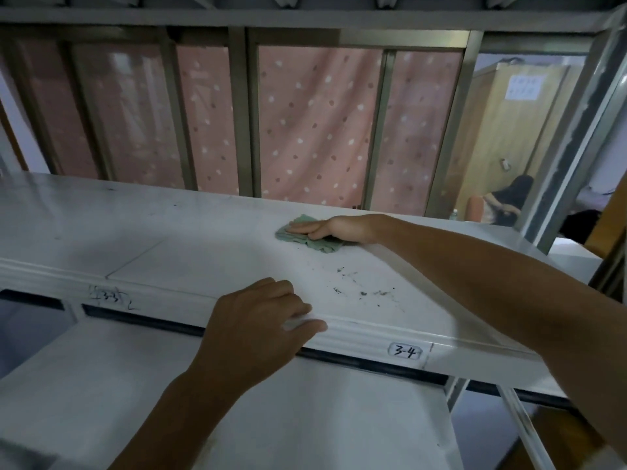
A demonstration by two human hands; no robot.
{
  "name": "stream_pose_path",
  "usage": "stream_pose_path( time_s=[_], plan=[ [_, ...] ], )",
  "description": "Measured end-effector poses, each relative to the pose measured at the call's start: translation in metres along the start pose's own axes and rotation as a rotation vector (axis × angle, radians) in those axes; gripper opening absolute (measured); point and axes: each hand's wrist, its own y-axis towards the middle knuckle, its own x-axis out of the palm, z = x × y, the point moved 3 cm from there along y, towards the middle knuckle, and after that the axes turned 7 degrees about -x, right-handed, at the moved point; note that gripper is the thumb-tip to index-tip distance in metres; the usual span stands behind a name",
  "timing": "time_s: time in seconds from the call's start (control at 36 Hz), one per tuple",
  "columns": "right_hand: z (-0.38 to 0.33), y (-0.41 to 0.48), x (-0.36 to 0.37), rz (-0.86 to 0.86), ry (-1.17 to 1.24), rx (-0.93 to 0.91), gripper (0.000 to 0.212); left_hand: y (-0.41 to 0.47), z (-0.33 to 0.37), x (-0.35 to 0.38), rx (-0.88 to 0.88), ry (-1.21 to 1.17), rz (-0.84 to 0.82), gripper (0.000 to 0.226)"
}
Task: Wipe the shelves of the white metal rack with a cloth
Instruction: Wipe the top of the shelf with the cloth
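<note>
Cloth [320, 245]: one, green and crumpled, lying on the middle shelf [169, 232] of the white rack, well behind the "3-4" label [405, 351] and somewhat to its left. Our right hand [322, 228] lies flat on it, fingers straight and together, pressing it to the metal. Between the cloth and the label we count one loose scatter of dark crumbs [359, 288]. Our left hand [261, 317] rests on the shelf's front edge, left of the label, fingers loosely bent on top and thumb along the lip, holding nothing. We see three shelves: this one, a lower shelf [135, 385] under the label and a top shelf [305, 20] high above it. A second, scribbled label [108, 296] sits far left of the first. Behind hangs one pink dotted curtain [305, 123].
</note>
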Motion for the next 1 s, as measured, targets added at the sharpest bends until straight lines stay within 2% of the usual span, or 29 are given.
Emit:
stream_pose_path(
  time_s=[0.22, 0.36, 0.44, 0.56, 0.61, 0.69, 0.75, 0.81, 0.86, 0.89, 1.0],
  plan=[
    [-0.018, -0.053, 0.036, -0.124, 0.018, -0.134, 0.047, 0.000, 0.000, 0.002, 0.016, 0.064, 0.040, 0.037],
    [-0.020, -0.069, 0.048, -0.106, 0.058, -0.186, 0.044, 0.003, 0.004, -0.002, 0.043, 0.035, 0.077, 0.037],
    [-0.021, -0.067, 0.047, -0.053, 0.068, -0.148, 0.044, 0.005, 0.004, -0.002, 0.073, 0.037, 0.077, 0.037],
    [-0.018, -0.059, 0.040, 0.039, -0.126, -0.064, 0.046, 0.005, -0.005, -0.001, 0.105, 0.026, 0.048, 0.046],
    [-0.014, -0.053, 0.033, 0.058, -0.148, -0.010, 0.048, 0.006, -0.005, -0.004, 0.165, -0.020, 0.037, 0.052],
    [-0.009, -0.041, 0.020, 0.074, -0.175, 0.062, 0.050, 0.006, -0.008, -0.007, 0.338, -0.002, 0.031, 0.049],
    [-0.006, -0.031, 0.011, 0.076, -0.192, 0.102, 0.050, 0.007, -0.013, -0.010, 0.361, -0.031, -0.044, 0.038],
    [-0.003, -0.020, 0.002, 0.078, -0.178, 0.151, 0.051, 0.008, -0.016, -0.012, 0.297, -0.089, -0.133, 0.013],
    [-0.003, -0.010, -0.004, 0.105, -0.158, 0.217, 0.060, 0.011, -0.022, -0.017, 0.073, -0.218, -0.208, 0.020],
    [-0.005, -0.004, -0.007, 0.131, -0.157, 0.249, 0.065, 0.011, -0.026, -0.018, 0.027, -0.250, -0.183, 0.026],
    [-0.020, 0.023, -0.011, 0.261, -0.224, 0.281, 0.060, 0.003, -0.051, -0.016, 0.050, -0.215, -0.059, 0.036]
  ],
)
